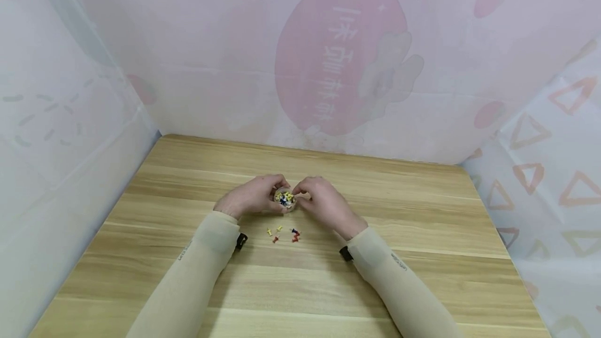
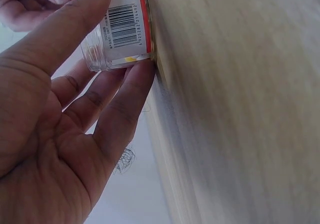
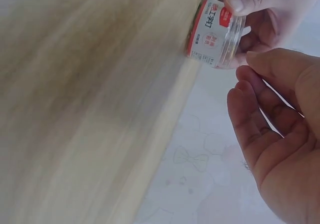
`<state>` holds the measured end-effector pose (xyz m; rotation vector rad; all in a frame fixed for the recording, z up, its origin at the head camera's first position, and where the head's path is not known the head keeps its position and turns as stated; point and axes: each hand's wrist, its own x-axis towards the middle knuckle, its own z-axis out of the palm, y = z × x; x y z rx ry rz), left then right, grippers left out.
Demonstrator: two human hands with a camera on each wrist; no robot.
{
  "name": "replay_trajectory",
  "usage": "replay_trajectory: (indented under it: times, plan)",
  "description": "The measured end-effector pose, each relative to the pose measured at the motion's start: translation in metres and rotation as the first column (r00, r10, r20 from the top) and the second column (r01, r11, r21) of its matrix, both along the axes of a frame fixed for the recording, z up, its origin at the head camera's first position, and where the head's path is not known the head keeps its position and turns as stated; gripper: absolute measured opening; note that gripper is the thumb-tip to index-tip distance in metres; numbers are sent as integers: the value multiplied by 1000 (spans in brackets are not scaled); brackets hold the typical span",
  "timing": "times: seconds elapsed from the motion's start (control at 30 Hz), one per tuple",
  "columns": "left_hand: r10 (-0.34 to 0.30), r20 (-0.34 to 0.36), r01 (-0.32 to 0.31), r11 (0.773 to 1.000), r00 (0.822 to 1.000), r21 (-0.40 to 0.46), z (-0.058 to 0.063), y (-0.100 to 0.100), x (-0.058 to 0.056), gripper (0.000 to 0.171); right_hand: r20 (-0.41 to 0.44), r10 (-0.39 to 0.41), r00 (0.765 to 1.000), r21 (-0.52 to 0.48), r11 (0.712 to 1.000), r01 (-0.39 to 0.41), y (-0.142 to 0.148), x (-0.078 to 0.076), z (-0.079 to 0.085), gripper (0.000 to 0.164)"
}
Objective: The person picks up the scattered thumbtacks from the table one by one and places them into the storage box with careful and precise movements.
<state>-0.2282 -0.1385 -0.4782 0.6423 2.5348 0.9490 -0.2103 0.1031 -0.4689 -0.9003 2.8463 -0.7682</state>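
Note:
A small clear round jar (image 1: pixel 285 209) stands on the table with its mouth up, holding yellow, white and dark blue push pins (image 1: pixel 284 198). My left hand (image 1: pixel 253 195) grips it from the left, thumb on the near side and fingers round the far side. A white label with a red edge and a barcode (image 2: pixel 125 27) wraps the jar. At the right of the rim, my right hand (image 1: pixel 327 206) has thumb and forefinger drawn together in a pinch. A yellow push pin (image 1: pixel 290 197) shows at these fingertips, largely hidden. In the right wrist view the other fingers are bent loosely.
Several loose push pins lie on the wooden table (image 1: pixel 291 286) in front of the jar: yellow ones (image 1: pixel 269 232), red ones (image 1: pixel 275 239) and a dark blue one (image 1: pixel 294 230). Printed cloth walls (image 1: pixel 225 103) enclose the table's back and both sides.

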Motion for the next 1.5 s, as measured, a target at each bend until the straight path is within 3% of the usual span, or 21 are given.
replay_trajectory:
  times: [0.33, 0.8, 0.93, 1.5]
  plan:
    - [-2, 5, 2, 1000, 1000, 11, 0, 2, 0, 50, -51, 166, 985, 122, 980, -159, 11, 19, 4, 22]
    - [-1, -1, 1, 1000, 1000, 21, 0, 1, 1, 48, -132, 394, 910, 314, 887, -339, 6, 35, -2, 10]
    - [-4, -3, 4, 1000, 1000, 22, 0, 1, 1, 47, -142, 414, 899, 327, 877, -352, 5, 36, -5, 6]
    - [-6, -13, 7, 1000, 1000, 27, 0, 1, 2, 45, -87, 406, 910, 319, 876, -360, 4, 33, -7, 6]
